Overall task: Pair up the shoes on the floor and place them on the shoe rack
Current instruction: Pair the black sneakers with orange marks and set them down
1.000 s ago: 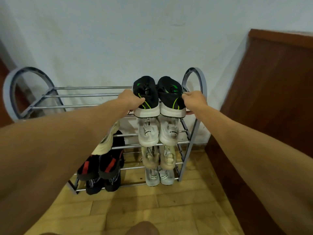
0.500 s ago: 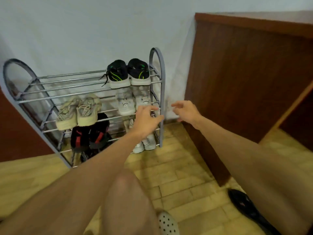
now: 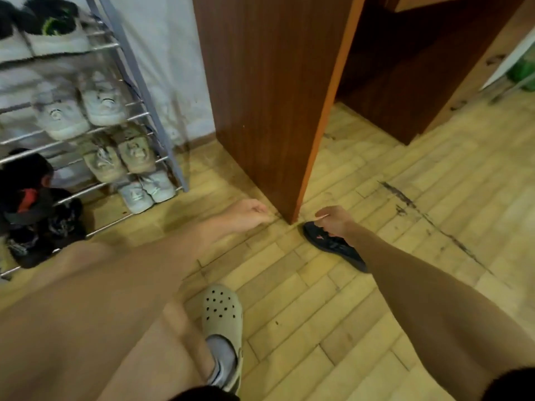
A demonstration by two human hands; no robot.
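A single black shoe (image 3: 337, 246) with a small red mark lies on the wooden floor by the corner of a brown cabinet. My right hand (image 3: 333, 219) is down at its far end with the fingers curled against it; whether it grips the shoe I cannot tell. Left of the cabinet corner, my left hand (image 3: 250, 214) hovers low over the floor, fingers curled and holding nothing. The metal shoe rack (image 3: 162, 134) stands at the left. It carries black-and-green sneakers (image 3: 55, 21) on top, white sneakers (image 3: 101, 102), beige ones (image 3: 133, 151) and a pale pair (image 3: 144, 192) below.
The brown wooden cabinet (image 3: 260, 82) stands just behind both hands, with an open gap to its right. Dark shoes with red (image 3: 26, 195) fill the rack's lower left. My foot in a beige clog (image 3: 223, 311) rests on the parquet in the foreground.
Both hands left the black-and-green sneakers on the top shelf. The view swung right and down, and my hands dropped to the floor, the right one reaching the black shoe.
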